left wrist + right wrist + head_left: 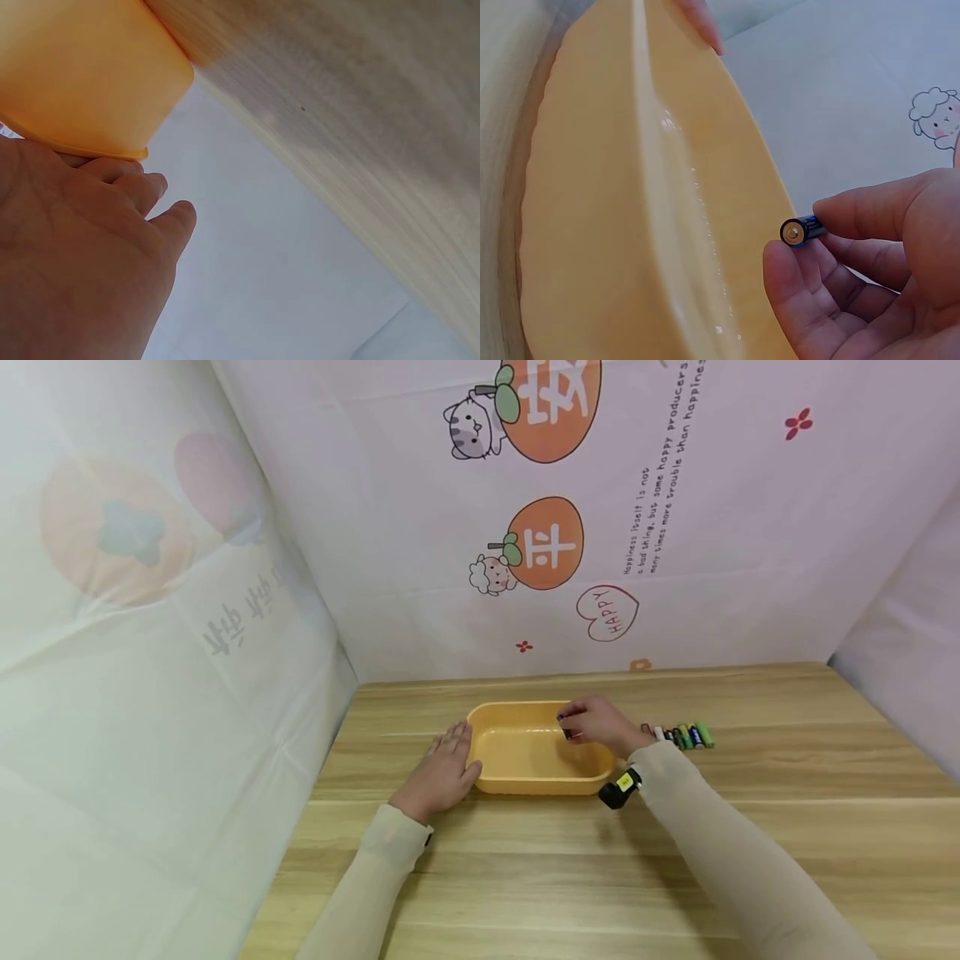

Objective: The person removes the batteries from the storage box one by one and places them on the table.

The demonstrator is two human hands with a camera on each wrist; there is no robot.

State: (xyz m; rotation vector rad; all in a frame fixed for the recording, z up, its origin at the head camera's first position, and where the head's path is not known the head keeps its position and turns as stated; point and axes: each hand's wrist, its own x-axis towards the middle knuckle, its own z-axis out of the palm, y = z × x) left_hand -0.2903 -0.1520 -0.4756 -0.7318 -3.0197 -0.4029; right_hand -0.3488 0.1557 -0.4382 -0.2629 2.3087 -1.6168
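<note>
A yellow-orange plastic tray (517, 753) with raised walls sits on the wooden table, nothing lying in it. My left hand (442, 770) rests against its left end with fingers stretched along the rim; in the left wrist view those fingers touch the outer wall. Over the tray's right half, my right hand (597, 725) pinches a small dark battery (802, 230) between thumb and fingers. The right wrist view shows the battery's metal end with blue and black sides. Beyond the right wrist, several batteries (684, 736) in green, blue, white and other colours lie side by side in a row.
A white printed cloth (420, 568) hangs behind the table and along its left side. The wooden table (525, 877) extends in front of the tray and to the right. A black wrist camera (619, 788) is strapped at the right sleeve, close to the tray's near right corner.
</note>
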